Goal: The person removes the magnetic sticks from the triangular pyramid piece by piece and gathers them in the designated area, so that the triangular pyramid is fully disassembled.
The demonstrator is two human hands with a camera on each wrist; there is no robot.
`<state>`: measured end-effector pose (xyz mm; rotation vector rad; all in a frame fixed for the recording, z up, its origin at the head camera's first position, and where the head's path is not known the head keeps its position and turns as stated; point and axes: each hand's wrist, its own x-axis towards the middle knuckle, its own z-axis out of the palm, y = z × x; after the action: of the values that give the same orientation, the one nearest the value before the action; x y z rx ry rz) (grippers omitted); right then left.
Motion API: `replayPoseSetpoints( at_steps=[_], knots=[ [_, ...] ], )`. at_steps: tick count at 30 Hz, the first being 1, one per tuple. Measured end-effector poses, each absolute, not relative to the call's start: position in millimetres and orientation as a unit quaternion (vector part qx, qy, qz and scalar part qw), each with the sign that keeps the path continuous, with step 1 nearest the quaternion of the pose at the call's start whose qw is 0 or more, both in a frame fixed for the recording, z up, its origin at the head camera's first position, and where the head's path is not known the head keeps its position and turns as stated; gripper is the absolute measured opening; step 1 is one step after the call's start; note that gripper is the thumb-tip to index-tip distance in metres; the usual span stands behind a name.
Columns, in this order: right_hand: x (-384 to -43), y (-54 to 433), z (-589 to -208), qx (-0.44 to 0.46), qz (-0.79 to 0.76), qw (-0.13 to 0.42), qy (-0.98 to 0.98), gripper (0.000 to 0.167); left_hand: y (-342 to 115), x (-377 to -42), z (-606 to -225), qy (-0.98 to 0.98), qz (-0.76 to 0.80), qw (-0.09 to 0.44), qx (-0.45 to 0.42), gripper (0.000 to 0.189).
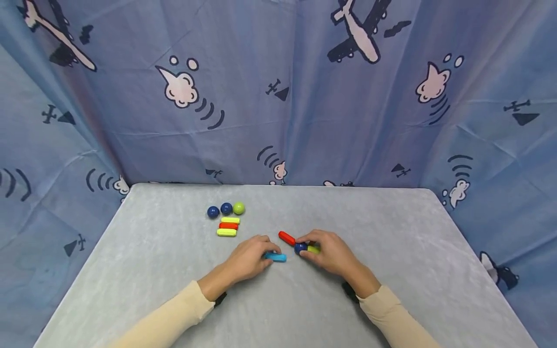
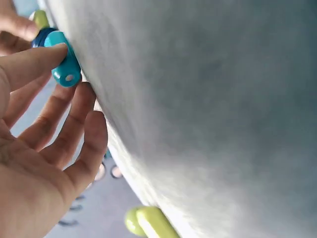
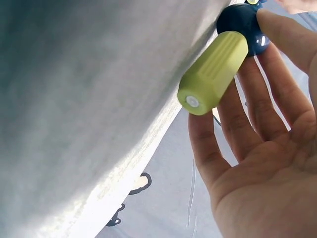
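Observation:
My left hand (image 1: 254, 256) pinches a light blue rod (image 1: 278, 258) between thumb and fingers, low over the table. In the left wrist view, the near end of that blue rod (image 2: 70, 69) has a small round pale spot. My right hand (image 1: 327, 250) holds a dark blue ball (image 1: 300, 248) between thumb and fingertips. A yellow-green rod (image 3: 214, 74) extends from this ball back under the palm, its ridged side and pale end spot showing in the right wrist view. On the ball's far side, a red rod (image 1: 286, 237) points away with its end right at the ball.
Back left on the grey table (image 1: 174, 251) are two dark blue balls (image 1: 213, 212) and a green ball (image 1: 239, 208) in a row. Just in front lie two yellow rods (image 1: 227, 232) with a red rod (image 1: 228, 225) between them. A patterned blue curtain (image 1: 243, 96) hangs behind.

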<state>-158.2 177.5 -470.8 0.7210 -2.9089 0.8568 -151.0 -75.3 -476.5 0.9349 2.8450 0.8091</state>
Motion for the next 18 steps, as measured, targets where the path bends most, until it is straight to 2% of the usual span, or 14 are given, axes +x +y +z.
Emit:
replayPoseSetpoints(
  at_steps=[4,12,18],
  knots=[
    [-158.0,178.5,-470.6,0.231,0.273,0.012,-0.934,0.028,-88.6,-148.6,-469.5,0.923,0.290,0.026,0.252,0.019],
    [-157.6,178.7,-468.4,0.231,0.276,0.014,-0.933,0.028,-125.4,-146.5,-460.1,0.919,0.373,-0.010,0.127,0.022],
    [-157.6,179.1,-469.9,0.236,0.277,0.013,-0.932,0.028,-151.5,-149.2,-462.1,0.921,0.377,-0.029,0.093,0.024]
  ],
)
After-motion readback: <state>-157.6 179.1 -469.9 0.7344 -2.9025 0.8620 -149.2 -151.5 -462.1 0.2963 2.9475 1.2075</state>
